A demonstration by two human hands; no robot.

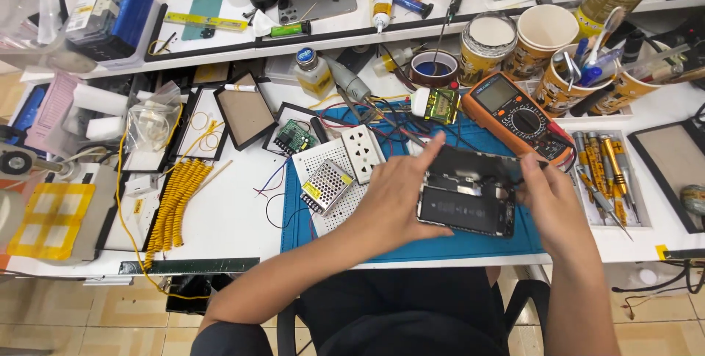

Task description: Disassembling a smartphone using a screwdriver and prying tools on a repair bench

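Note:
An opened smartphone (470, 198) with its dark insides showing lies on the blue work mat (411, 242). My left hand (400, 198) grips the phone's left edge, index finger stretched along its top. At the phone's right edge, my right hand (551, 202) pinches a thin tool whose tip is over the phone's upper right corner. An orange multimeter (518, 113) sits just beyond the phone, with red and black leads trailing over the mat.
A small metal power supply (325, 185) and a white socket strip (363, 152) lie left of the phone. A tray of screwdrivers (606, 172) is to the right. Paper cups with tools (565, 80), tape rolls, bottles and a yellow coiled cable (172, 205) crowd the bench.

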